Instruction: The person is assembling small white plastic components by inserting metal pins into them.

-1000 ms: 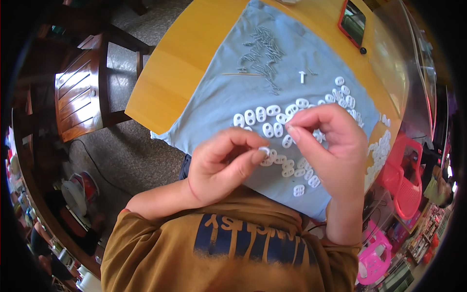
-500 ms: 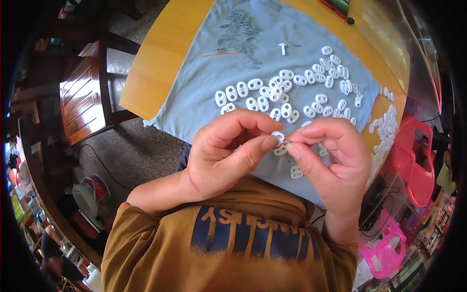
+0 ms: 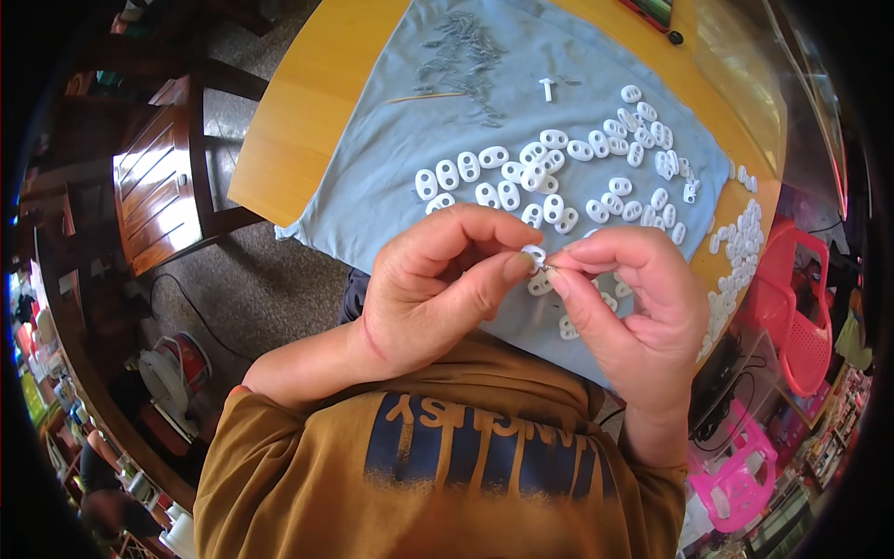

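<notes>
My left hand [image 3: 433,279] pinches a small white plastic cord lock part [image 3: 534,252] between thumb and forefinger. Facing it, my right hand [image 3: 643,303] has thumb and forefinger pressed together on a tiny metal spring [image 3: 548,267], mostly hidden by the fingertips. The spring's end meets the white part; how far it goes in, I cannot tell. Beyond my hands, several white oval two-hole cord locks [image 3: 534,175] lie on a light blue cloth [image 3: 363,168]. Some more lie partly hidden beneath my fingers.
At the cloth's far side are a heap of small springs [image 3: 470,65], a thin wooden stick [image 3: 424,97] and a white T-shaped piece [image 3: 548,89]. More white pieces [image 3: 740,247] pile along the right of the yellow table [image 3: 289,121]. A red chair [image 3: 796,307] stands beyond.
Both hands stay almost in place, still pinching. Less of the spring shows between the fingertips. The cloth and its pieces appear slightly shifted as the view moves.
</notes>
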Demonstrator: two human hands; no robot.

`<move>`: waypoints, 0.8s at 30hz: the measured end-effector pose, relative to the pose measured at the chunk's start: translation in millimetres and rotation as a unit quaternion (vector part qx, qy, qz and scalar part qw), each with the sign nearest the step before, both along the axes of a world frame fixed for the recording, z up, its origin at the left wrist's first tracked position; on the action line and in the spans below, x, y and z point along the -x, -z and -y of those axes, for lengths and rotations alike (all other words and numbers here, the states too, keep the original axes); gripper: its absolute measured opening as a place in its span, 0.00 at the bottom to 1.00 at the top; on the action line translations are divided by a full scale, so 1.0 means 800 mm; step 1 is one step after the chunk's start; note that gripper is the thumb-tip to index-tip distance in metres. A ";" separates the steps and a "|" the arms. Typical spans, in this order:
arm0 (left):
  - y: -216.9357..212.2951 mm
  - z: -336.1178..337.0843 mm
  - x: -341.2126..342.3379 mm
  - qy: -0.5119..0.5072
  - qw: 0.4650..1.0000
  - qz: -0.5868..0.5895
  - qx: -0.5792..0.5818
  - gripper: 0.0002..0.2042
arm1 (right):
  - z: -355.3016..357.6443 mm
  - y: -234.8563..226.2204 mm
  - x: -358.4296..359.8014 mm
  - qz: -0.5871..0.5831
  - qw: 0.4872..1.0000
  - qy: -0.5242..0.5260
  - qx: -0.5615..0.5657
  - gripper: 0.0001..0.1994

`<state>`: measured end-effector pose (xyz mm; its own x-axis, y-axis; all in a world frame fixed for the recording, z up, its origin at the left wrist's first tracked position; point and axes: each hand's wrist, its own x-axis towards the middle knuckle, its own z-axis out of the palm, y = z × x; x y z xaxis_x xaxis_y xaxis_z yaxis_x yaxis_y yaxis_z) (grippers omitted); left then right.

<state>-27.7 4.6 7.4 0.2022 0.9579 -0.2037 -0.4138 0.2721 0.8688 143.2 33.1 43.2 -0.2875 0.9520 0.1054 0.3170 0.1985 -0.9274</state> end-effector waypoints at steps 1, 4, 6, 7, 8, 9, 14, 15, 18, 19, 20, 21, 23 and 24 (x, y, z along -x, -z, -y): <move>0.001 0.000 0.002 0.006 1.000 -0.005 -0.003 0.09 | 0.000 0.001 0.001 0.006 1.000 0.001 -0.005 0.09; 0.006 0.000 0.003 0.008 0.999 -0.026 -0.025 0.09 | -0.001 0.002 0.002 0.038 0.999 -0.006 -0.038 0.09; 0.008 0.000 0.004 0.006 0.998 -0.042 -0.045 0.09 | -0.001 0.001 0.003 0.065 0.996 -0.013 -0.067 0.10; 0.008 -0.001 0.004 0.001 0.996 -0.067 -0.054 0.08 | -0.001 0.000 0.004 0.083 0.993 -0.019 -0.082 0.10; 0.008 -0.001 0.004 -0.004 0.994 -0.092 -0.063 0.08 | -0.001 -0.001 0.005 0.101 0.990 -0.026 -0.098 0.11; 0.007 -0.001 0.003 -0.005 0.994 -0.092 -0.062 0.08 | -0.001 -0.002 0.005 0.101 0.990 -0.027 -0.097 0.11; 0.011 -0.002 0.006 0.027 0.981 -0.134 -0.134 0.08 | -0.001 -0.001 0.006 0.099 0.987 -0.036 -0.122 0.12; 0.014 -0.002 0.006 0.027 0.982 -0.134 -0.133 0.08 | -0.001 0.000 0.006 0.099 0.987 -0.037 -0.121 0.12; 0.018 -0.001 0.007 0.027 0.963 -0.177 -0.201 0.08 | 0.000 0.002 0.006 0.096 0.987 -0.043 -0.126 0.12; 0.018 0.000 0.007 0.024 0.965 -0.172 -0.195 0.09 | 0.000 0.002 0.006 0.095 0.987 -0.044 -0.123 0.12; 0.019 0.001 0.006 0.020 0.967 -0.167 -0.190 0.09 | 0.000 0.003 0.006 0.094 0.987 -0.045 -0.120 0.12; 0.021 0.002 0.005 0.019 0.967 -0.168 -0.190 0.09 | 0.001 0.004 0.006 0.093 0.987 -0.046 -0.120 0.12; 0.025 0.004 0.004 0.024 0.960 -0.179 -0.215 0.08 | 0.004 0.004 0.003 0.103 0.987 -0.049 -0.111 0.12; 0.024 0.007 0.003 0.028 0.959 -0.180 -0.217 0.08 | 0.007 0.005 0.000 0.102 0.987 -0.050 -0.111 0.12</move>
<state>-29.7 -0.9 -11.8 0.2475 0.9581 0.1445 -0.0604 -0.1336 0.9892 142.9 27.4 39.6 -0.4157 0.8778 0.2380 0.4609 0.4290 -0.7769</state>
